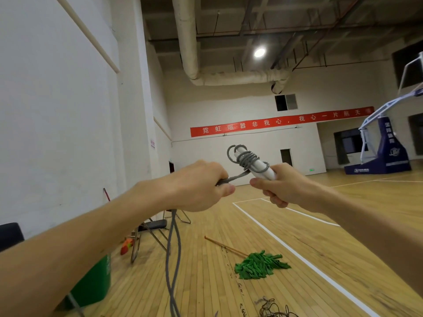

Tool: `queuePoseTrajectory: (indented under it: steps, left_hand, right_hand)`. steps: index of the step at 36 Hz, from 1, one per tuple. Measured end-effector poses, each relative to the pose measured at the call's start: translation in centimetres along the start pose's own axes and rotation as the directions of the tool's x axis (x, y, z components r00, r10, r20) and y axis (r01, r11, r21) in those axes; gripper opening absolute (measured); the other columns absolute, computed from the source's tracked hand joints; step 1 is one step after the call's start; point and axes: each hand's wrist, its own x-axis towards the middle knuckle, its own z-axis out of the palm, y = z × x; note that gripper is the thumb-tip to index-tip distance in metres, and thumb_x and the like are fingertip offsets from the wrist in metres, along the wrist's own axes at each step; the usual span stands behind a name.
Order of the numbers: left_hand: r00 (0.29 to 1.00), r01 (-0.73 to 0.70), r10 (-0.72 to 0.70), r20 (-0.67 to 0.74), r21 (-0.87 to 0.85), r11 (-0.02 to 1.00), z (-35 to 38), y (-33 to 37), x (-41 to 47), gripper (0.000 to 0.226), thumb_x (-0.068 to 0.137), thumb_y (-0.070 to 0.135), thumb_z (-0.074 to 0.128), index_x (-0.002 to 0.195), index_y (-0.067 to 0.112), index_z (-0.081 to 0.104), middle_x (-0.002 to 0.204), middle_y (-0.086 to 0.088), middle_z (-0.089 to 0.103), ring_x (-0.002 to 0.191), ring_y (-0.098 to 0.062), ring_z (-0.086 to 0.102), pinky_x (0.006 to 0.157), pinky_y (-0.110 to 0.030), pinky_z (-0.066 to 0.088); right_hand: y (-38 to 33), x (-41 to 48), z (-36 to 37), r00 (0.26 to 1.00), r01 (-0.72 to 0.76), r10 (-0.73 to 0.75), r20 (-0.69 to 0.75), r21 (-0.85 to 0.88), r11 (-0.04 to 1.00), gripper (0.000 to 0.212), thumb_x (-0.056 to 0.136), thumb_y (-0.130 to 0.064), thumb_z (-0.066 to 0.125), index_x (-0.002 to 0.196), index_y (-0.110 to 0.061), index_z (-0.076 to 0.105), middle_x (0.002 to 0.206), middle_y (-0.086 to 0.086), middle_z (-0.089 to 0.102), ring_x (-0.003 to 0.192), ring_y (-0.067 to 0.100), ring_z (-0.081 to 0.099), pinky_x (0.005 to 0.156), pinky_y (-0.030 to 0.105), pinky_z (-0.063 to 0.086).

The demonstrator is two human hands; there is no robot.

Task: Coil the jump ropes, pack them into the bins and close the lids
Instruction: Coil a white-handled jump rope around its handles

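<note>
My left hand [196, 186] is fisted round the gray jump rope [170, 248], thumb pressed on the strands where they leave toward the right. My right hand [279, 186] grips the lower end of the white handles [263, 171], held together as a pair and tilted up-left. The hands are close but not touching, both up in front of me. Several turns of the rope are wound round the handles, with a small loop sticking out at the top end. Two loose strands drop from under my left fist toward the wooden floor [320, 225]; can't tell where they end. Below, a green mop [261, 265] lies flat on the floor, a folding chair [151, 227] stands near the white wall [57, 110], and a green container [96, 280] sits partly behind my left forearm. A dark tangle of cord [272, 308] lies at the bottom edge. Far off are a red banner [281, 122] and a basketball stand [384, 152].
</note>
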Motion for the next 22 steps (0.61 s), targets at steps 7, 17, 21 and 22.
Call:
queuePoseTrajectory:
  steps: [7, 17, 21, 22]
  left_hand:
    - [0.974, -0.155, 0.202, -0.100, 0.354, 0.922, -2.2, 0.3, 0.1, 0.021, 0.101, 0.032, 0.057, 0.110, 0.018, 0.070, 0.085, 0.009, 0.065, 0.074, -0.008, 0.059, 0.080, -0.036, 0.053]
    - [0.934, -0.318, 0.355, -0.039, 0.363, 0.876, -3.3, 0.2, 1.4, 0.018, 0.096, 0.033, 0.061, 0.109, 0.021, 0.063, 0.083, 0.018, 0.053, 0.077, -0.002, 0.053, 0.080, -0.026, 0.049]
    - [0.937, -0.335, 0.348, -0.023, 0.217, 0.917, -3.7, 0.2, 1.8, 0.016, 0.091, 0.034, 0.067, 0.097, 0.020, 0.070, 0.086, 0.016, 0.065, 0.082, -0.001, 0.062, 0.078, -0.024, 0.051]
    - [0.941, -0.330, 0.339, -0.023, 0.175, 0.928, -3.8, 0.1, 1.8, 0.016, 0.090, 0.035, 0.068, 0.096, 0.020, 0.071, 0.085, 0.015, 0.066, 0.081, -0.001, 0.062, 0.077, -0.024, 0.051]
  right_hand:
    - [-0.6, -0.6, 0.2, 0.992, -0.024, 0.055, 0.111, -0.258, 0.966, 0.027, 0.097, -0.029, 0.065, 0.094, -0.003, 0.060, 0.068, 0.005, 0.054, 0.048, 0.011, 0.046, 0.044, 0.022, 0.042]
    - [-2.1, -2.1, 1.0, 0.934, -0.059, 0.195, 0.299, -0.410, 0.910, 0.027, 0.098, -0.033, 0.065, 0.090, -0.008, 0.057, 0.063, 0.001, 0.052, 0.045, 0.012, 0.044, 0.045, 0.024, 0.041]
    - [-3.2, -3.4, 2.1, 0.907, 0.017, 0.175, 0.383, -0.448, 0.894, 0.026, 0.098, -0.031, 0.065, 0.085, -0.009, 0.057, 0.062, 0.001, 0.052, 0.045, 0.011, 0.045, 0.046, 0.023, 0.042]
    - [-3.4, -3.7, 2.3, 0.902, 0.035, 0.164, 0.399, -0.447, 0.894, 0.026, 0.098, -0.030, 0.065, 0.084, -0.009, 0.057, 0.062, 0.001, 0.052, 0.044, 0.011, 0.045, 0.045, 0.023, 0.042]
